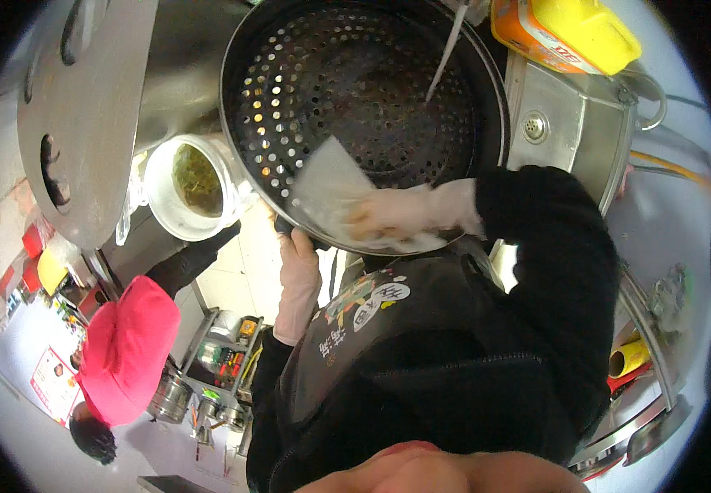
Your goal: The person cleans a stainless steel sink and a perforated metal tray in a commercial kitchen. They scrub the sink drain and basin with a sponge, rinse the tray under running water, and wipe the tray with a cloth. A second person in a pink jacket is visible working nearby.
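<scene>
A large round black pan with a perforated base (pixel 361 105) lies before me, tilted, its near rim close to my apron (pixel 404 308). My left hand (pixel 300 262), in a pale glove, grips the pan's dark handle (pixel 284 225) at the lower left rim. My right hand (pixel 392 212), gloved too and blurred, presses a whitish cloth or sheet (pixel 330 169) against the inside of the pan near the rim. A thin pale rod or stream (pixel 448 52) reaches down over the pan's upper right; which of the two I cannot tell.
Left of the pan stands a white bucket (pixel 158 191) holding greenish-brown contents. A stainless sink (pixel 602 123) and a yellow jug (pixel 602 31) are at the right. A metal sheet with cut-out holes (pixel 84 123) rises at the left. A person in a red top (pixel 130 351) stands lower left, near shelves (pixel 198 357).
</scene>
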Demonstrator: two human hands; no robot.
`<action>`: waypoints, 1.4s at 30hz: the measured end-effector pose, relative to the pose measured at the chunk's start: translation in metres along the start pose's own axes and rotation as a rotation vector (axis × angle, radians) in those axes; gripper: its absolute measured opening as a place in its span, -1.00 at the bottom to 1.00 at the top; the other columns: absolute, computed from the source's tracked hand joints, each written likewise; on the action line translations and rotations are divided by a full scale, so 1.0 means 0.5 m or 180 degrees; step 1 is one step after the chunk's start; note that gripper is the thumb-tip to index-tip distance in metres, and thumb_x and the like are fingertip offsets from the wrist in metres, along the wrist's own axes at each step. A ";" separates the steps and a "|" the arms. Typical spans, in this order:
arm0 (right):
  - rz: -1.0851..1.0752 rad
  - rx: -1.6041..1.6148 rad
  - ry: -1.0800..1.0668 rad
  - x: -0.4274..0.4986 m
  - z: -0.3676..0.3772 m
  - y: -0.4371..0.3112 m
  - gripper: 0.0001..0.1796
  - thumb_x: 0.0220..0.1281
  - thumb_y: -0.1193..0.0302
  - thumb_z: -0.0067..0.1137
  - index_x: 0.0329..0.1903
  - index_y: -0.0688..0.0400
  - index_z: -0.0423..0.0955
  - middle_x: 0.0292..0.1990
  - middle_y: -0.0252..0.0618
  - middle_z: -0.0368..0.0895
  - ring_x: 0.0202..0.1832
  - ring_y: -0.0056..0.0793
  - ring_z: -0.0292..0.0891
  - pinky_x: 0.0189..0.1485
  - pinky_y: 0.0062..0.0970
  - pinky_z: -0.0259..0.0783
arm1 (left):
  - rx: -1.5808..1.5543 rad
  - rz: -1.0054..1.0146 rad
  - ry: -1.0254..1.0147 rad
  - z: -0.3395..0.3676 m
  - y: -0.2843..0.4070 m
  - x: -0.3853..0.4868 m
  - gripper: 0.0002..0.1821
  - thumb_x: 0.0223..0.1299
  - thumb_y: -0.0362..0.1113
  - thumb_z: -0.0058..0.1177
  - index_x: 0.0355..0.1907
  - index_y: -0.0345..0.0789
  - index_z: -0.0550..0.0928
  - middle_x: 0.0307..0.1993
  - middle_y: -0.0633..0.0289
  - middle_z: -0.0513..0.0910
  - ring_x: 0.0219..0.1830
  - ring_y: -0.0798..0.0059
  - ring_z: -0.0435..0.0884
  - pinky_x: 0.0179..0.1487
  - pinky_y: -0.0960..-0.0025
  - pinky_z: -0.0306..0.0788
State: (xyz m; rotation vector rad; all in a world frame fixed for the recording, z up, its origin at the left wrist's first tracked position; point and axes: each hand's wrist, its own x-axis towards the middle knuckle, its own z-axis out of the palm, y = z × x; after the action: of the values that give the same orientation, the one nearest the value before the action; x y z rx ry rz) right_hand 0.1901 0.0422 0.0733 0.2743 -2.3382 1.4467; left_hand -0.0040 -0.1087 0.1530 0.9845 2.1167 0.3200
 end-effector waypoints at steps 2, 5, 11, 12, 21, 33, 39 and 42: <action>0.0611 0.0416 -0.0850 -0.148 -0.047 0.011 -0.70 -0.09 0.59 0.18 -0.19 0.16 0.57 -0.11 -0.11 0.54 0.02 -0.14 0.48 0.07 -0.24 0.42 | -0.0408 -0.0058 0.0003 0.007 -0.012 0.007 -0.59 0.51 -0.15 -0.43 0.07 -0.28 0.52 0.15 -0.27 0.43 0.08 -0.14 0.47 0.23 0.04 0.27; 0.3271 0.1952 -0.0152 -0.280 -0.119 0.120 -0.88 0.10 0.41 0.09 -0.31 0.15 0.54 -0.22 -0.23 0.63 -0.12 -0.40 0.54 -0.05 -0.46 0.40 | -0.1803 -0.0536 0.0075 0.014 -0.024 0.018 -0.56 0.52 -0.10 -0.27 0.20 -0.38 0.42 0.03 0.05 0.53 0.07 0.36 0.46 0.13 0.27 0.34; 0.3536 0.1776 0.2867 -0.331 -0.295 0.281 -0.54 0.38 0.29 -0.06 0.28 0.15 0.41 0.09 -0.20 0.59 0.11 -0.40 0.50 0.10 -0.43 0.37 | -0.1778 -0.0486 0.0225 0.004 0.014 0.011 -0.46 0.50 0.05 -0.30 0.15 -0.41 0.43 0.02 0.07 0.54 -0.03 0.39 0.54 0.08 0.31 0.40; 0.4029 0.1319 0.3163 -0.271 -0.286 0.300 -0.56 0.37 0.32 -0.06 0.26 0.14 0.43 0.06 -0.19 0.60 0.09 -0.37 0.50 0.09 -0.38 0.38 | -0.1871 -0.0295 0.0351 -0.005 0.032 0.004 -0.44 0.49 0.09 -0.26 0.17 -0.38 0.44 0.03 0.12 0.55 0.00 0.41 0.52 0.15 0.30 0.36; 0.3053 0.1462 0.0347 -0.091 -0.141 -0.051 -0.68 0.11 0.40 0.09 -0.03 0.07 0.50 -0.21 -0.24 0.61 -0.15 -0.41 0.52 -0.05 -0.38 0.44 | -0.1052 0.1252 0.1388 -0.066 0.259 -0.061 -0.29 0.45 -0.23 -0.16 0.55 -0.21 -0.07 0.22 0.06 0.34 0.18 0.43 0.34 0.28 0.37 0.16; 0.2119 0.4236 0.1085 -0.345 -0.260 -0.267 -0.24 0.21 -0.08 0.10 0.35 0.10 0.27 0.19 -0.01 0.47 0.30 -0.09 0.27 0.42 -0.14 0.02 | -0.3251 0.1991 0.0914 0.002 0.604 0.001 -0.60 0.28 -0.51 0.12 0.15 -0.24 0.47 0.03 0.26 0.59 0.02 0.57 0.54 0.15 0.48 0.40; 0.1787 0.3551 0.0943 -0.263 -0.154 -0.207 -0.34 0.21 0.00 0.14 0.27 0.08 0.35 0.13 -0.07 0.53 0.22 -0.15 0.36 0.32 -0.22 0.14 | -0.3216 0.2506 0.0494 -0.013 0.734 -0.065 -0.66 0.31 -0.47 0.10 0.11 -0.18 0.50 -0.25 0.26 0.68 -0.19 0.54 0.68 -0.07 0.45 0.63; 0.1674 0.3099 0.0752 -0.210 -0.093 -0.166 -0.39 0.21 0.03 0.16 0.24 0.06 0.39 0.10 -0.10 0.56 0.18 -0.19 0.40 0.26 -0.26 0.20 | -0.3056 0.2512 0.0426 0.001 0.777 -0.104 -0.65 0.32 -0.51 0.07 0.12 -0.21 0.46 -0.27 0.27 0.65 -0.22 0.57 0.65 -0.08 0.47 0.61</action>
State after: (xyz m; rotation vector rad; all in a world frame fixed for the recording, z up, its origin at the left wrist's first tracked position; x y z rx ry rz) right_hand 0.3248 0.0431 0.1165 -0.2862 -1.3999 2.6196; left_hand 0.2292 0.1134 0.3762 1.1201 1.2685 1.6308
